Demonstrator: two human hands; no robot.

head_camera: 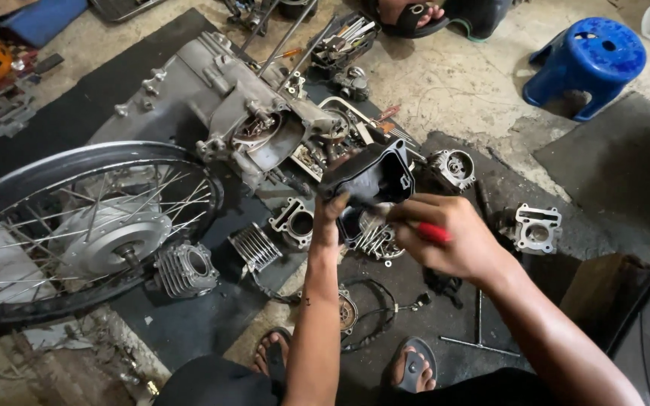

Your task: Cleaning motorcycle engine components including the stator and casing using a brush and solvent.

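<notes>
Two hands at work: both meet over the middle of the floor, above scattered engine parts.
Floor: bare concrete [460, 83] with dark mats laid over it.
Spoked wheel: the largest thing, lying at the left [77, 225], its hub towards the near side.
Engine casing: grey metal block [227, 113], far of the hands and just right of the wheel's rim.
Blue stool: plastic, at the far right [587, 64], well apart from the hands.
Black cover: dark hollow part [370, 177], held up in the middle of the scene, open side turned towards the camera, between the engine casing and the hands.
Left hand: closed on the near left edge of the black cover [331, 214], fingers wrapped round it from below.
Right hand: curled tight round a red-handled tool [445, 240], just right of the cover.
Red-handled tool: its handle [432, 231] shows between the fingers; its light tip reaches to the cover's near edge.
Cylinder blocks: one finned, near the wheel hub [186, 269]; another on the right mat [537, 229].
Feet: in sandals at the near edge [411, 365].
Another person's foot: sandalled, at the far edge [411, 15].
</notes>
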